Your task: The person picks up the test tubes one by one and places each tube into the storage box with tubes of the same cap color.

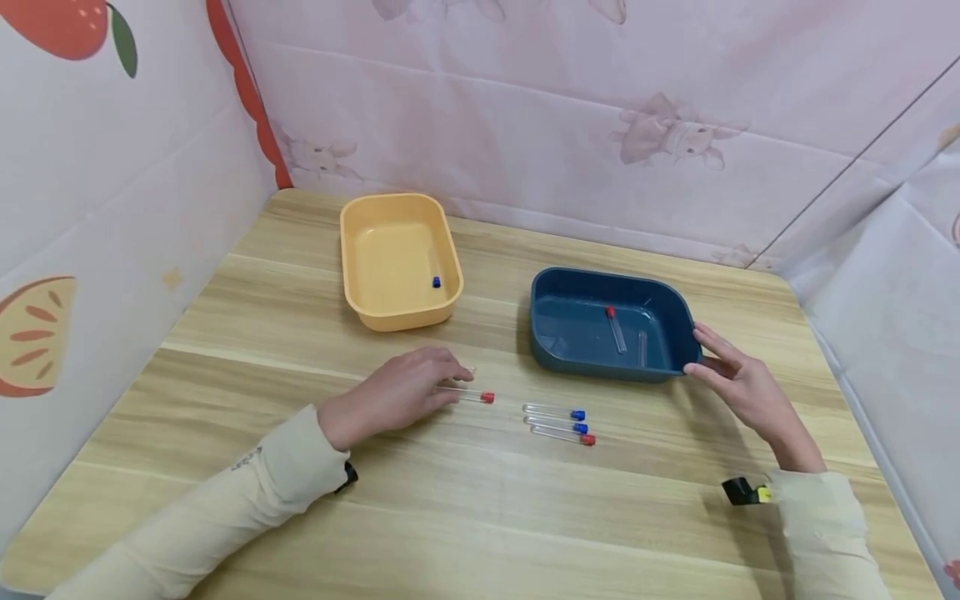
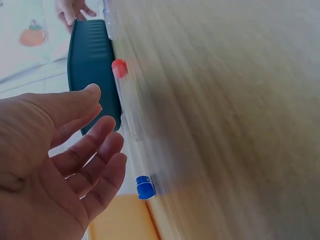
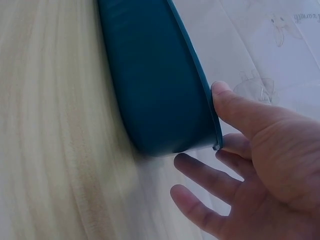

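My left hand hovers low over the table with loosely bent fingers, holding nothing. By its fingertips lies a clear test tube with a red cap. A blue cap shows beside the fingers in the left wrist view; the hand hides it from the head view. My right hand grips the near right corner of a dark blue bin, thumb and fingers at its rim. Inside that bin lie a red-capped test tube and a faint clear tube shape.
A yellow bin stands back left with a blue-capped test tube inside. In front of the blue bin, two blue-capped test tubes and one red-capped test tube lie side by side. Printed cloth walls border the table.
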Demonstrator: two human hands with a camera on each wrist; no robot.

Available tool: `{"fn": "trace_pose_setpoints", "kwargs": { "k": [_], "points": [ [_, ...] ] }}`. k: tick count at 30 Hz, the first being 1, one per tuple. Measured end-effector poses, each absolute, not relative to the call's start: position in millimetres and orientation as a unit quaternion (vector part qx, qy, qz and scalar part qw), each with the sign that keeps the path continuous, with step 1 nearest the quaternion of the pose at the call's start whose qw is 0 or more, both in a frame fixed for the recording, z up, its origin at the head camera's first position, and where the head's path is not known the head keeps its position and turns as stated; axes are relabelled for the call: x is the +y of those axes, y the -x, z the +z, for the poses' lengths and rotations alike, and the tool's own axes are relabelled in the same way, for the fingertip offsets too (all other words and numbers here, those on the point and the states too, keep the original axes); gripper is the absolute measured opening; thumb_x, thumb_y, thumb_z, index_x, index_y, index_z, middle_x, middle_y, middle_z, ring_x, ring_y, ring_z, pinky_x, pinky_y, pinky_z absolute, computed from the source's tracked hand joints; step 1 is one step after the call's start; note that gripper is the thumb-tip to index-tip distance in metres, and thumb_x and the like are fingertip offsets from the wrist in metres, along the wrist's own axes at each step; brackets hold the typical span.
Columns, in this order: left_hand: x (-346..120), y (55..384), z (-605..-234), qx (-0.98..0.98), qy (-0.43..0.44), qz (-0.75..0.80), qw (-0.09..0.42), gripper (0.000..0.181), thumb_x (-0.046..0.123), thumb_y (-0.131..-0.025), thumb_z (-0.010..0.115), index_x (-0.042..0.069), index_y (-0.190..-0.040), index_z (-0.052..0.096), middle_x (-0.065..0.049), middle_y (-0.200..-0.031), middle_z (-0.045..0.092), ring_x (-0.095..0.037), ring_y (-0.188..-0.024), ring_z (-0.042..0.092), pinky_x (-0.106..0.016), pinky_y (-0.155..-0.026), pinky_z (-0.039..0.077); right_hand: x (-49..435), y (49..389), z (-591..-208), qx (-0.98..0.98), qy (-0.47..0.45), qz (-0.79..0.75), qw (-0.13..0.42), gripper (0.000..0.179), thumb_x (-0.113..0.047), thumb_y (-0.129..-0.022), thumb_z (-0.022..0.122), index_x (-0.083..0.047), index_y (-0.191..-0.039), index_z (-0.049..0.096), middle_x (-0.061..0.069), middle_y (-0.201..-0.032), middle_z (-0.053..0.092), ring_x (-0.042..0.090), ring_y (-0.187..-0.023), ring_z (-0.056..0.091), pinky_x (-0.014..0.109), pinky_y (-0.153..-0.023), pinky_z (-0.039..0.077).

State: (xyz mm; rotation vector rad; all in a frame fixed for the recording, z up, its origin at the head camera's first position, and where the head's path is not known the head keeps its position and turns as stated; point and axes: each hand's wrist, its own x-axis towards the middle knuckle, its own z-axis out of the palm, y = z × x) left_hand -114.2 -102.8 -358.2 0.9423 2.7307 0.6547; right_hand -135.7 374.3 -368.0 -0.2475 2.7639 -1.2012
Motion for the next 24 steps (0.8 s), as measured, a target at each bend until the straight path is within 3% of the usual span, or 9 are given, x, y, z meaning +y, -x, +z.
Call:
{"fn": "trace_pose_setpoints", "kwargs": {
  "k": [7,24],
  "points": [
    [-100,111,-363,0.921,-0.324,0.206,0.063,0.027,0.023,-0.087,0.066,0.019,-0.114,0.067,0.005,-0.109,0.061,-0.012,-0.103,0.054,-0.036,-0.086,0.046,375,136,-369,0.911,0.082,-0.401,0.059,0.062,-0.026,-0.091,0.061,-0.016,-0.145,0.033,0.003,-0.150,0.028,0.032,-0.117,0.049,0.007,-0.079,0.042],
    [-95,113,-369,0.924,-0.319,0.195,0.076,0.022,0.022,-0.087,0.067,0.019,-0.109,0.070,0.006,-0.108,0.063,-0.011,-0.099,0.057,-0.034,-0.082,0.048,372,136,-366,0.912,0.084,-0.397,0.055,0.062,-0.026,-0.091,0.061,-0.014,-0.145,0.034,0.003,-0.149,0.029,0.034,-0.116,0.050,0.007,-0.078,0.043]
  ]
}}
